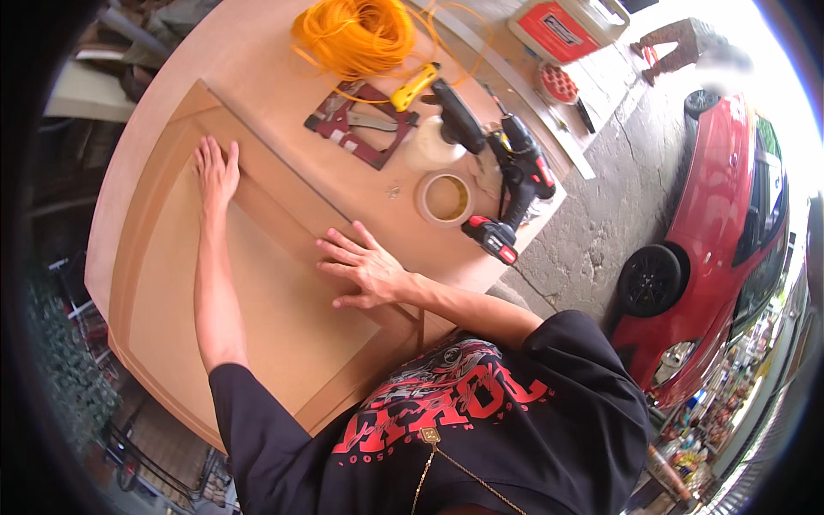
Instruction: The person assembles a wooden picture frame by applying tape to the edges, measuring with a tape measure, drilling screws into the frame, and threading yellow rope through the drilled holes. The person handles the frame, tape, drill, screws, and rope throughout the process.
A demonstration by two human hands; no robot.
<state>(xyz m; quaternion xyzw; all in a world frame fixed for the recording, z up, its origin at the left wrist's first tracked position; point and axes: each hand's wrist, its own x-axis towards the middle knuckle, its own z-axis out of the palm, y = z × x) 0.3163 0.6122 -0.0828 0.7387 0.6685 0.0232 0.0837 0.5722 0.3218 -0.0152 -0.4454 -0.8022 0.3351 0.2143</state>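
A framed wooden panel (257, 283), light brown with a raised border, lies flat on the pale work table. My left hand (217, 172) rests on its far border, palm down, fingers stretched out. Spread wide, the fingers of my right hand (365, 269) press on the border nearer to me, along the panel's right side. Neither hand holds anything. Just beyond my right hand stands a roll of tape (444, 199), and to its right lies a black and red cordless drill (515, 184).
Past the panel lie a coil of orange cord (354, 34), a maroon packet (362, 124), a yellow-handled tool (415, 87) and a white bottle (433, 144). A red-labelled jug (566, 27) stands farther back. On the right a red car (704, 232) is parked; a person (682, 43) bends behind it.
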